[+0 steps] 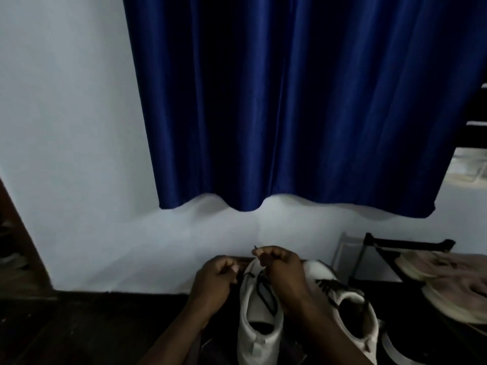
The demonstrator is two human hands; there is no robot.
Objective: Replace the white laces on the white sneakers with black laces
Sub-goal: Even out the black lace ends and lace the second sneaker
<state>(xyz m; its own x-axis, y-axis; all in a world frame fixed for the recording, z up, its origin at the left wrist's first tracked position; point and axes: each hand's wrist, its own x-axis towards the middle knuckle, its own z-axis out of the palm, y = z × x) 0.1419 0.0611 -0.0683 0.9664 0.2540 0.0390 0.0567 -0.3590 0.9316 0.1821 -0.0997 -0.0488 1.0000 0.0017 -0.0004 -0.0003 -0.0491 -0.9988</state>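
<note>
In the head view, the right hand (279, 264) pinches the tip of the black lace (268, 301) and holds it up above the near sneaker (259, 327). This sneaker stands just beside the second sneaker (353, 309) — that one already shows black lacing. The left hand (214, 277) is curled beside the shoe's front; whether it holds the other lace end cannot be told. The step looks like drawing the lace through an eyelet — best done with an even pull, lace flat, both ends matched.
</note>
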